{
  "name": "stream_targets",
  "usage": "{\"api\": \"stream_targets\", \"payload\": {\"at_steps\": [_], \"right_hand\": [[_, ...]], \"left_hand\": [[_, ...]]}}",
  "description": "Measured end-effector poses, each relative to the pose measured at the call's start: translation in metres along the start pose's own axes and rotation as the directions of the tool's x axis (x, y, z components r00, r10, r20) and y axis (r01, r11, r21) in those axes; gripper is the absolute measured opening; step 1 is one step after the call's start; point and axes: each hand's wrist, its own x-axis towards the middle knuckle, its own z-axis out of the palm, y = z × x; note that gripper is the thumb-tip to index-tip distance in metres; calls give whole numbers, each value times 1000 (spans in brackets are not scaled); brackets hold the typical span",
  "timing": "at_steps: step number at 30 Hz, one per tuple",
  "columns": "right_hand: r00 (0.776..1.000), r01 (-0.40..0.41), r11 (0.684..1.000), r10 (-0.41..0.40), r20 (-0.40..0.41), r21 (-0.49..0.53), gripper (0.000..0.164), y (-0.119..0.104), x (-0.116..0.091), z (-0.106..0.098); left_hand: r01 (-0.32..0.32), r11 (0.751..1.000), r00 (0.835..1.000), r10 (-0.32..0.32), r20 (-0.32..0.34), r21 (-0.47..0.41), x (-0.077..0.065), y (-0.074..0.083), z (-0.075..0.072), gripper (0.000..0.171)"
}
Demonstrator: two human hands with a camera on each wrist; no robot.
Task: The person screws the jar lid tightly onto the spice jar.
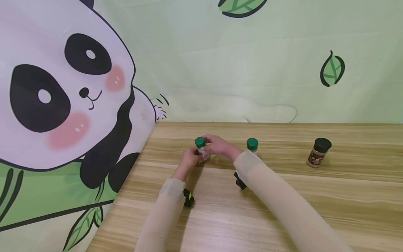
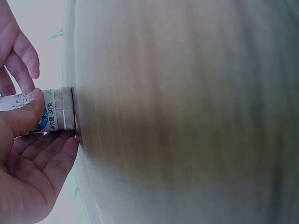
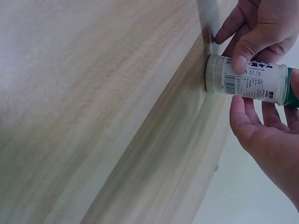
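A small clear spice jar [image 1: 202, 153] with a green cap [image 1: 199, 141] and a printed white label is between both hands near the back left of the table. My left hand [image 1: 189, 158] grips its body, and the thumb lies across the label [image 2: 23, 100] in the left wrist view. From the other side my right hand [image 1: 217, 145] holds the jar near its top. Its thumb is on the green cap [image 3: 292, 99] in the right wrist view, with the fingers bent beside the body. The jar's base [image 3: 212, 74] is at the tabletop; whether it touches is unclear.
A second green-capped jar [image 1: 252, 144] stands behind my right forearm, partly hidden by the sleeve. Farther right is a black-capped spice jar [image 1: 318, 154] with a dark label. The wooden table [image 1: 352, 196] meets a panda-printed cloth [image 1: 220, 87] at its back and left edges.
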Motion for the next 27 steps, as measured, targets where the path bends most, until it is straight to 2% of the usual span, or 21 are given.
{"api": "stream_targets", "payload": {"at_steps": [6, 27], "right_hand": [[1000, 4, 1000, -5, -14, -1, 56, -1, 0, 0], [995, 9, 999, -5, -105, 39, 52, 3, -1, 9]], "left_hand": [[18, 1000, 1000, -18, 1, 1, -1, 1, 0, 27], [11, 1000, 1000, -12, -11, -6, 0, 1, 1, 22]]}}
